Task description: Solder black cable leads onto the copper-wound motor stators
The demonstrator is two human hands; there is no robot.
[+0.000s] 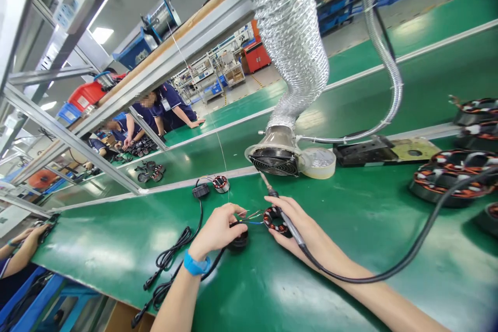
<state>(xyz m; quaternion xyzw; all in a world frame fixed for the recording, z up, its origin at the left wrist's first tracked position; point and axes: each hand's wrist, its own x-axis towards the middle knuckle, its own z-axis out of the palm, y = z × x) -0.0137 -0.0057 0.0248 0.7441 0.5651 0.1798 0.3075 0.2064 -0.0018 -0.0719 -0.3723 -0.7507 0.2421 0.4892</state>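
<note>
Head view (sole view). Near part of green-topped bench (pixel 272 301): L. hand (pixel 220 228) sits over a round black housing (pixel 239 242) w/ black cable (pixel 216 263) running off near-left. Its thumb and forefinger are close together; what that grip has hold of, can't tell, fingers hide it. Thin coloured leads (pixel 254 222), incl. one blue, span the gap betw. housing and a dark, copper-wound ring stator (pixel 269 220).

R. hand (pixel 299 218): grip curled closed w/ two items, i.e. the stator and a slim dark-handled soldering iron (pixel 288 222), handle passing over stator's R. side. Iron tip points far-left, apart from leads, near the black grilled fan (pixel 273 162) under a crinkled silver foil duct (pixel 290 36). Thin pale wire (pixel 219 137) hangs down to L. hand; whether pinched, can't tell.

Status (judged): unit in hand approx. midway; leads are up at stator, joints not confirmed, too small to verify. Far-left of hands, a second black housing (pixel 201 190) w/ a small wound stator (pixel 221 184) beside it, seemingly wired; joints likewise unverified. Stacked ring stators (pixel 436 187), far right, no cables seen on them, prob. unworked. Coiled black cables (pixel 175 249) at L.
</note>
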